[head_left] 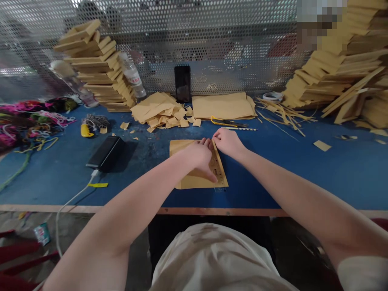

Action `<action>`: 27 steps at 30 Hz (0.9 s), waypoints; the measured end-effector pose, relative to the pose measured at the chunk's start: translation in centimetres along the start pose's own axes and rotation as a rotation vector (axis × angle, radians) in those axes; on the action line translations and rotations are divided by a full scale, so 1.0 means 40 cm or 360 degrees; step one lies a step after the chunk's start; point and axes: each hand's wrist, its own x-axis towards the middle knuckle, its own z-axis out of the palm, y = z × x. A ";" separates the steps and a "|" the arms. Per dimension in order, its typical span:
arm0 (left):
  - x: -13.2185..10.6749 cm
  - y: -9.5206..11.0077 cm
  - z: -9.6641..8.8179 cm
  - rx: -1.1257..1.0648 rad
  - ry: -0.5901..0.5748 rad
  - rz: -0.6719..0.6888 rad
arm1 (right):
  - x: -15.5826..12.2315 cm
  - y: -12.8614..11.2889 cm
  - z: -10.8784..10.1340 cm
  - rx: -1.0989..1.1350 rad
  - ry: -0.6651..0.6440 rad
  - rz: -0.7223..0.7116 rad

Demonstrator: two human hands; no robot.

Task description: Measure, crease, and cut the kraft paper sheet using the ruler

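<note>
A sheet of brown paper (184, 182) lies on the blue table in front of me, possibly in more than one layer. Along its right side is a clear ruler (216, 171), whose near end pokes out past the paper's lower edge. My left hand (201, 157) presses down on the ruler and paper, thumb spread away from the fingers. At the far right corner of the paper, my right hand (228, 142) is closed in a pinch on the paper's edge. Its fingertips partly hide that corner. Just beyond lies a yellow utility knife (222, 122) beside a striped pencil-like stick (242, 129).
Brown paper scraps (160, 111) and a flat paper stack (222, 106) lie at the back, near an upright phone (182, 84). Tall folded-paper piles (106, 74) stand left and right. A water bottle (133, 76), black power bank (106, 152) with white cable, and coloured yarn (33, 117) are leftward.
</note>
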 end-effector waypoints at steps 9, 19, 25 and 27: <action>0.038 0.005 0.002 -0.0008 -0.0033 -0.0052 | -0.073 -0.014 -0.009 -0.0036 -0.0026 0.0086; 0.050 0.015 0.003 0.0005 -0.0077 -0.0108 | -0.175 -0.027 -0.027 0.0002 -0.0098 0.0134; 0.026 0.018 -0.006 0.0032 -0.0041 -0.0112 | -0.257 -0.037 -0.041 0.0019 -0.0145 0.0151; 0.022 0.018 -0.008 -0.0005 -0.0028 -0.0098 | -0.285 -0.036 -0.044 0.0025 -0.0157 0.0143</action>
